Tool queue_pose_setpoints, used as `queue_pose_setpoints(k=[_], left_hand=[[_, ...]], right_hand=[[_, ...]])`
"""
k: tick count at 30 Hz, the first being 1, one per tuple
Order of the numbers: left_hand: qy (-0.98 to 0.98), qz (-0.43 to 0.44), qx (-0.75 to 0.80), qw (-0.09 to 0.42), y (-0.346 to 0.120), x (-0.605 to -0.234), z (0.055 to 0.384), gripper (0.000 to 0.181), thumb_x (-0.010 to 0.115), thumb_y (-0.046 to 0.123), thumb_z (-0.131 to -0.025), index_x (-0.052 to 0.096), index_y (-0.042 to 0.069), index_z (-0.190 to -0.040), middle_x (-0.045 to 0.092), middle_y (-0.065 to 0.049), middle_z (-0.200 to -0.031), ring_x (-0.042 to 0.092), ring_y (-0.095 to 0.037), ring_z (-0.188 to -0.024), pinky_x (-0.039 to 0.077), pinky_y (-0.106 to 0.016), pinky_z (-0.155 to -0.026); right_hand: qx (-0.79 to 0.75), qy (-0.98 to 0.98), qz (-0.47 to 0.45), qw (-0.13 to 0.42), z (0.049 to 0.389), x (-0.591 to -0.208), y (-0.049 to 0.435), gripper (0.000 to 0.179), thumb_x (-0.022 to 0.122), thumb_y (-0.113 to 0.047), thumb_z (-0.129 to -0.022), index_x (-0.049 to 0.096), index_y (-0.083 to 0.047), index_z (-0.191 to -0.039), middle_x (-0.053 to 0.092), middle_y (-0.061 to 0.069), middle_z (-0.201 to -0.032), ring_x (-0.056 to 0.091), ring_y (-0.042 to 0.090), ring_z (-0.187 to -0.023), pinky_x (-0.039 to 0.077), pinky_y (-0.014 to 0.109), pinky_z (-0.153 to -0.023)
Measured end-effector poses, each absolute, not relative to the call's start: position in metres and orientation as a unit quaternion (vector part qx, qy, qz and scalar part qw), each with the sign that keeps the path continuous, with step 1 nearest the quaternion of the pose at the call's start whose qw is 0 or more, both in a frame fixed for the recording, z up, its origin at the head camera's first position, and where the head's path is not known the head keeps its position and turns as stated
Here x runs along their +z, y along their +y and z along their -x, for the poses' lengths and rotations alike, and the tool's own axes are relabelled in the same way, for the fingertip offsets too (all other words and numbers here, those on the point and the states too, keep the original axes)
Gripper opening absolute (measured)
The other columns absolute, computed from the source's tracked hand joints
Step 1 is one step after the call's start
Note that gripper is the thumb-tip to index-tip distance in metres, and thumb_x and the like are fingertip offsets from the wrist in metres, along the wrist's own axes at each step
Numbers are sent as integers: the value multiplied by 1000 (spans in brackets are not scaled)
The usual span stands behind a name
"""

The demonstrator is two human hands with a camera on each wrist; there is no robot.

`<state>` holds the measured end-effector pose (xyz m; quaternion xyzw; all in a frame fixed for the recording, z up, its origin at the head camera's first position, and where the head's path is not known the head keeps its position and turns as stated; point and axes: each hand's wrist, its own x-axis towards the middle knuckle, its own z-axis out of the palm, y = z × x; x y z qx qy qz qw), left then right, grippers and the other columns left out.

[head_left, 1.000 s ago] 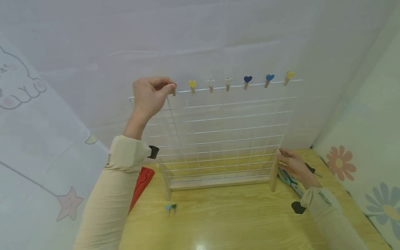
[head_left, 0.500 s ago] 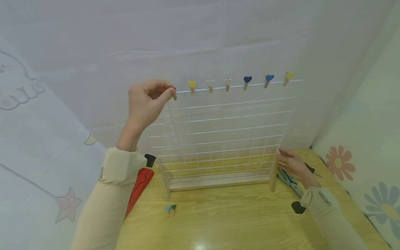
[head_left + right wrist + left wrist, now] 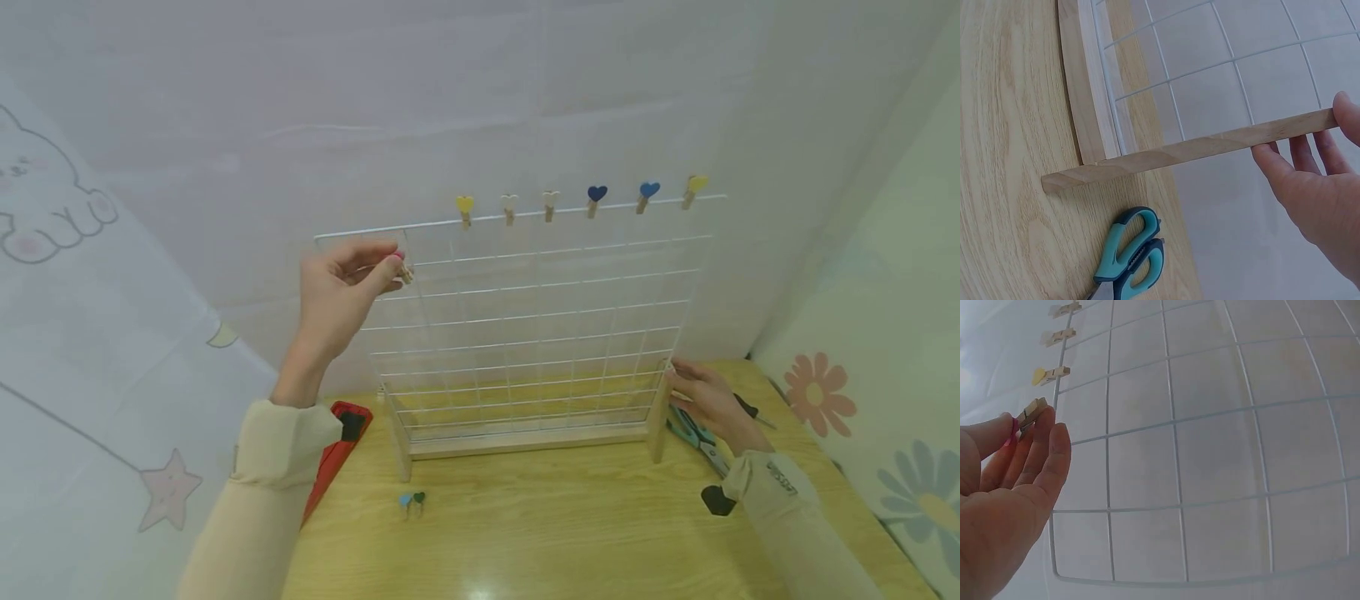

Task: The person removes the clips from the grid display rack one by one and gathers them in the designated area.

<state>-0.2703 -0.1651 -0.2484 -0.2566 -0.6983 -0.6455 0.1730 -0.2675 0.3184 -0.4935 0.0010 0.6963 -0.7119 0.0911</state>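
Observation:
My left hand [image 3: 333,287] pinches a small wooden clothespin [image 3: 1032,414] with a pink heart between thumb and fingers. It is off the top wire, in front of the grid's upper left part. The white wire grid [image 3: 1174,422] stands upright in a wooden base [image 3: 525,442]. Along its top wire, to the right of that hand, sit several heart clothespins, from a yellow one [image 3: 465,206] to another yellow one [image 3: 696,185], with white and blue ones between. My right hand [image 3: 708,400] grips the base's right wooden post [image 3: 1210,142], thumb on one side and fingers on the other.
Teal-handled scissors [image 3: 1109,253] lie beside the right post, with a black-handled tool [image 3: 746,406] behind. A red object [image 3: 333,454] lies left of the base. Light blue [image 3: 406,500] and dark green [image 3: 419,497] heart clothespins lie on the wooden table [image 3: 525,525] in front.
The pink-heart clothespin has come off the top wire in my left hand, which has moved down and slightly left. My right hand has stayed at the post.

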Motion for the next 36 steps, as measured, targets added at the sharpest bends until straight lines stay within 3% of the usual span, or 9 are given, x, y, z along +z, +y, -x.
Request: queue_pose_setpoints(k=[3,8,12,18,30,36], left_hand=[[-714,239,-638,161,-170,-258,267,22,69,2,-87,66,-10,-105,71,-8,-92,70,-15,-77,57,-29,-73],[-739,205,-630,124,-175,-277,262,25,69,5,-88,65,-7,-110,69,-5,-95,71,-14,-79,56,-31,-75],[-753,192,-622,99,-179,-293,260,29,69,6,-89,63,-7,-114,69,-4,-95,71,-14,-79,56,-35,-75],[-766,165,-618,59,-186,-324,261,33,67,6,-90,59,-10,-118,66,-11,-98,70,-14,-80,57,-35,-77],[-756,146,-638,11,-197,-384,258,33,67,8,-90,58,-10,-117,64,-18,-103,69,-23,-85,56,-38,-79],[-762,116,-637,-9,-208,-418,253,33,67,8,-91,59,-8,-119,63,-19,-105,67,-26,-91,56,-37,-81]], right_hand=[[-712,697,-2,88,267,-494,318,75,50,-25,-101,2,5,-151,7,29,-152,52,-5,-102,42,35,-103],[-715,693,-4,92,266,-493,318,75,50,-26,-101,2,4,-151,5,29,-153,51,-5,-103,33,44,-109],[-715,692,-7,96,266,-492,319,77,50,-27,-101,0,4,-151,0,28,-155,50,-6,-102,37,38,-107],[-721,686,-9,97,266,-491,319,76,50,-26,-101,0,3,-151,-1,28,-155,51,-7,-101,44,28,-100],[-716,691,-10,101,264,-489,318,77,50,-29,-101,1,2,-151,-4,27,-156,44,0,-112,32,41,-110],[-722,685,-7,99,264,-489,317,77,50,-27,-101,1,4,-151,-1,28,-155,51,-5,-104,32,41,-109]])
